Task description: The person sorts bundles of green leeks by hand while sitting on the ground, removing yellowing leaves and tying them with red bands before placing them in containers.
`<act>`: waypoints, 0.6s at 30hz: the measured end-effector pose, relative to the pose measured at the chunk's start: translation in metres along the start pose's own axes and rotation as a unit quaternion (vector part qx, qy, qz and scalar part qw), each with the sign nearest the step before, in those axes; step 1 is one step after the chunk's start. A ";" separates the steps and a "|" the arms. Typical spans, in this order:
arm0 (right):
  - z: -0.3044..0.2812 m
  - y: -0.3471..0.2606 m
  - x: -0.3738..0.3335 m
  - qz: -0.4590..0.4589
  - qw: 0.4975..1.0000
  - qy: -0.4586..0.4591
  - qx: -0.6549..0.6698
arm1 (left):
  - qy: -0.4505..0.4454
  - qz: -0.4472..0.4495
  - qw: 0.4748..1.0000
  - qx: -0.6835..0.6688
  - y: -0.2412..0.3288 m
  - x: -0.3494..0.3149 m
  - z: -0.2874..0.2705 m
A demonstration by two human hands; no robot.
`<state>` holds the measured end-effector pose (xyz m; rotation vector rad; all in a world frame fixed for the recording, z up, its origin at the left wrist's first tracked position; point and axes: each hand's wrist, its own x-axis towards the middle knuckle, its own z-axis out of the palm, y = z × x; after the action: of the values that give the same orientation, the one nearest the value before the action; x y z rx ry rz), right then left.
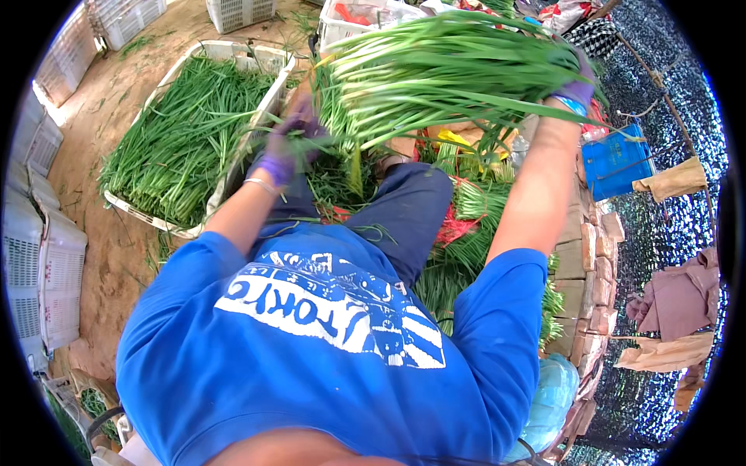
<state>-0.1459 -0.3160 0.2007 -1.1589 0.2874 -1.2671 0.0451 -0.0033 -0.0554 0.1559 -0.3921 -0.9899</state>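
Note:
My right hand (576,84), in a purple glove, is closed round the leafy end of a big bunch of garlic chives (451,74). The bunch is held up level in front of me, its pale stem ends pointing left. My left hand (291,144), also gloved in purple, is beside those stem ends, with loose green leaves around it. Motion smears its fingers, so their grip cannot be made out. To the left, a white plastic crate (159,224) is heaped with more chives (186,132).
Tied chive bundles (474,200) with red bands lie by my right leg. Beyond them runs a low brick edge (594,268), with a blue container (618,163) near dark netting. White crates (62,272) line the left side. Another white crate (338,29) stands ahead.

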 end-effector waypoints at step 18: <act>-0.146 0.100 -0.184 0.151 0.960 0.236 0.014 | -0.014 -0.379 0.894 0.239 -0.061 -0.015 -0.010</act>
<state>-0.2571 -0.2492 -0.0190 -0.7384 0.7685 -1.2556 -0.0057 -0.0248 -0.0870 0.7876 -0.6181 -1.6516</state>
